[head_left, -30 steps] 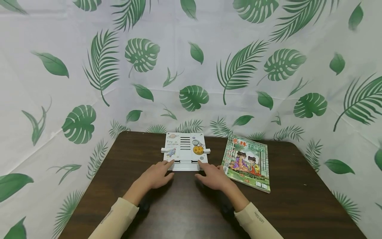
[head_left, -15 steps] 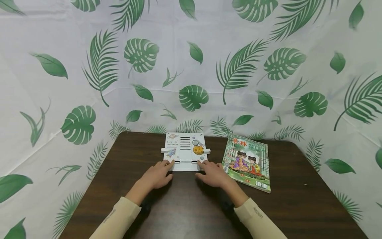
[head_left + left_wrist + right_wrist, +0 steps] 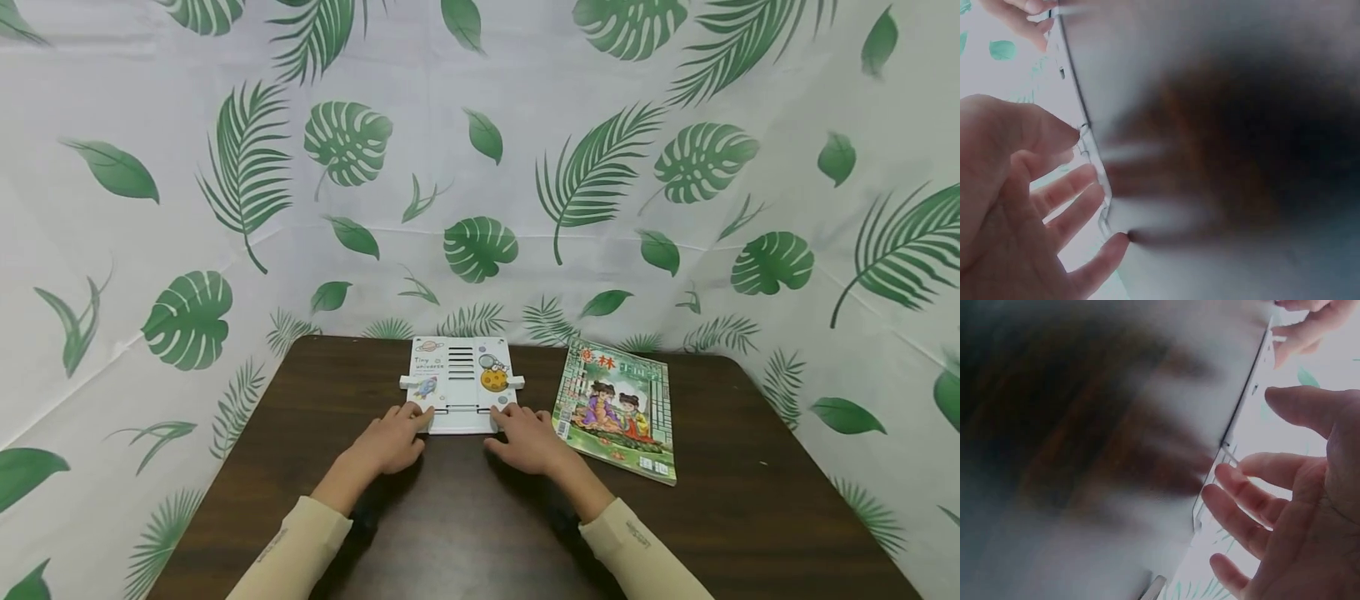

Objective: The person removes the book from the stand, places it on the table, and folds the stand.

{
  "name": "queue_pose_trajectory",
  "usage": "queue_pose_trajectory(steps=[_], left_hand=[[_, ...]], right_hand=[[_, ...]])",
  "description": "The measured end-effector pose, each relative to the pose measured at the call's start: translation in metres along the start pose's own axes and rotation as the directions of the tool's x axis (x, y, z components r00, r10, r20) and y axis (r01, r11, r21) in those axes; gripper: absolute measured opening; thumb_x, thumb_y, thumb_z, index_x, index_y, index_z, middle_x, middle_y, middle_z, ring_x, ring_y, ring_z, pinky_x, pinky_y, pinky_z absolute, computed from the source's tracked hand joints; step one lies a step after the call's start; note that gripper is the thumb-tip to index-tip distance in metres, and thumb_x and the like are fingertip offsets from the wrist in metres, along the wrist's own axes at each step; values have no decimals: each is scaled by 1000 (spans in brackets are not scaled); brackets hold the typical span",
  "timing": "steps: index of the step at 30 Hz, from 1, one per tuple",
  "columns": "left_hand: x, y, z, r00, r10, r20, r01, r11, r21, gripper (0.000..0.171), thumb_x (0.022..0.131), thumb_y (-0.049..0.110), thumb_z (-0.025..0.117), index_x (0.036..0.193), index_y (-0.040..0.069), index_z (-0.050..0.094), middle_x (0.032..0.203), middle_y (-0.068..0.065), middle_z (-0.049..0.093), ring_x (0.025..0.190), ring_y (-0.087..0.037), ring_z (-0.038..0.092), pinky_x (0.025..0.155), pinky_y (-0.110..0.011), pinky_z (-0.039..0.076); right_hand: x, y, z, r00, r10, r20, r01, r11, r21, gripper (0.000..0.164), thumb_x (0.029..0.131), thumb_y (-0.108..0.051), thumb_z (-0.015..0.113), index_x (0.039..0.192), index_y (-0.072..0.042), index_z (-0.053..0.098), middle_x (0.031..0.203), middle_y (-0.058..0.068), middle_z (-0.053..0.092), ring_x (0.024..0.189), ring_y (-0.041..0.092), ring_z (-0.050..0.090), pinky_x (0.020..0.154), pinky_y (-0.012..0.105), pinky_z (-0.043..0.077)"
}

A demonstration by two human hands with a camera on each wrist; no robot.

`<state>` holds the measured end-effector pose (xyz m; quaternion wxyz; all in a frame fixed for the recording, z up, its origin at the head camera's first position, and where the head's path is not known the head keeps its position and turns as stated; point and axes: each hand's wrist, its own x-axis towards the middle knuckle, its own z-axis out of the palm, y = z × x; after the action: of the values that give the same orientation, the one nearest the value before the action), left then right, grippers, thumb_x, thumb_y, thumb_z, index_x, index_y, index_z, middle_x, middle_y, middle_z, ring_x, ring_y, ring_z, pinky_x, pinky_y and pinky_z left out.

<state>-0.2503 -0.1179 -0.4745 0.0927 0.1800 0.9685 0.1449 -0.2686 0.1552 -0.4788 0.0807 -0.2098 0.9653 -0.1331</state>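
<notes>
A white book stand (image 3: 461, 392) with "Tiny universe" lettering and space drawings lies flat near the table's back edge. Slots run down its middle, and a tab sticks out on either side. At its front left corner my left hand (image 3: 386, 442) touches it with the index fingertip, near a small black page clip. My right hand (image 3: 531, 439) does likewise at the front right corner. Both hands have loosely extended fingers; neither grips anything. In the left wrist view, the stand's thin edge (image 3: 1075, 87) passes by my left fingers; the right wrist view shows a similar edge (image 3: 1244, 403).
A magazine (image 3: 617, 412) with two illustrated figures on its cover lies right of the stand, close to my right hand. The dark brown table (image 3: 465, 525) ends at a white curtain (image 3: 420, 275) printed with green leaves.
The whole head view has shifted slightly. Both hands stay at the stand's front corners, and neither the stand nor the magazine has visibly moved on the table.
</notes>
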Motion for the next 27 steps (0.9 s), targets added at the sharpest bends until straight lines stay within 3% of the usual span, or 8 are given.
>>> queue_pose_trajectory(steps=[5,10,12,14,16,18,22,27], left_hand=[[4,-2,-13,999,0,37,3,998,-62,55,110,20,55,164,10,47,153,-17,52,140,-38,51,109,-64,46],[16,-4,-18,985,-95,-143,71,983,-168,40,109,24,54,144,12,68,139,-12,70,122,-31,69,93,-55,58],[22,-8,-16,943,-188,-274,117,960,-255,39,107,24,57,141,8,68,135,-13,70,119,-32,66,90,-54,57],[30,-12,-13,877,-293,-382,156,924,-350,47,105,26,60,146,4,60,137,-19,63,122,-36,57,93,-55,54],[38,-17,-11,813,-381,-441,176,882,-438,60,103,28,62,154,0,47,146,-25,50,132,-42,45,105,-59,46],[46,-22,-11,774,-446,-449,205,848,-489,72,103,31,64,160,-2,36,154,-29,40,140,-47,36,112,-64,38],[55,-29,-7,780,-508,-366,266,798,-541,87,103,39,64,167,-4,21,163,-33,31,150,-52,28,120,-69,30],[53,-31,11,792,-527,-308,303,778,-550,93,104,36,68,169,-3,16,160,-29,43,153,-51,29,120,-71,29]], right_hand=[[3,-1,-12,999,15,28,-16,999,32,67,106,-46,65,161,-11,51,147,14,61,135,33,58,110,66,34],[9,2,-30,999,31,-18,-27,986,167,66,108,-40,63,165,-11,45,133,7,74,125,28,69,110,70,32],[13,4,-33,996,46,-70,-30,975,219,68,109,-38,62,166,-10,41,131,9,75,123,30,70,110,71,35],[17,7,-35,989,78,-122,-43,962,271,69,108,-37,62,167,-9,39,141,15,70,134,36,65,113,72,37],[23,12,-34,981,113,-160,-57,946,319,73,108,-36,62,169,-7,34,155,22,58,146,42,53,117,71,38],[31,17,-34,974,144,-174,-71,926,370,78,108,-35,62,170,-3,28,164,28,45,155,48,40,122,70,35],[45,25,-30,971,200,-130,-127,895,428,88,109,-36,60,171,5,12,172,34,27,160,54,25,127,68,27],[46,33,-13,976,217,-20,-182,863,471,95,110,-39,56,170,5,-2,175,33,19,161,52,25,128,66,28]])
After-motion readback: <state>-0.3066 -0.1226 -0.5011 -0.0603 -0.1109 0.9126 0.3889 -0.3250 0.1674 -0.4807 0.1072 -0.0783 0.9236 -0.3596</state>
